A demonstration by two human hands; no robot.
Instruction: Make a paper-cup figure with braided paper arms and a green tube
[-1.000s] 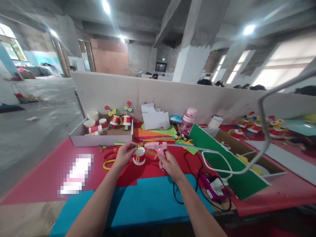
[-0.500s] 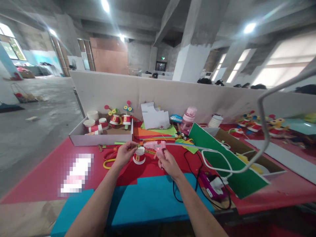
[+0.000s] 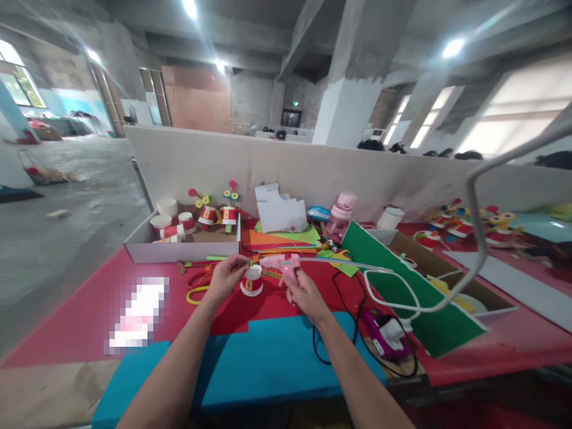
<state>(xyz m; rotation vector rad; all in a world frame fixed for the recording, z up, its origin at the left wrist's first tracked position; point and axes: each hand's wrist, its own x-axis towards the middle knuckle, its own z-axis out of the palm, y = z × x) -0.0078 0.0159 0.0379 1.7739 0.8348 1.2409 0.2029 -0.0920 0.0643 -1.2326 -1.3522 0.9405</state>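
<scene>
My right hand is wrapped round the grip of a pink hot glue gun, its nozzle pointing left. A clear glue stick trails out of its back. With its fingers pinched, my left hand holds a small coiled piece, greenish, close to the nozzle. Whether the nozzle touches it I cannot tell. Just below stands an upside-down red and white paper cup, and a yellow-green coil sticks out at its right side. Scissors with a yellow handle loop lie left of the cup.
A white box with cups and finished cup figures is at the back left. Coloured paper lies behind my hands. To the right are a green-sided box, a purple power strip with cables, and a grey bent arm.
Almost nothing differs. Both hands keep their places at the glue gun and the coiled piece, and the whole view has shifted very slightly.
</scene>
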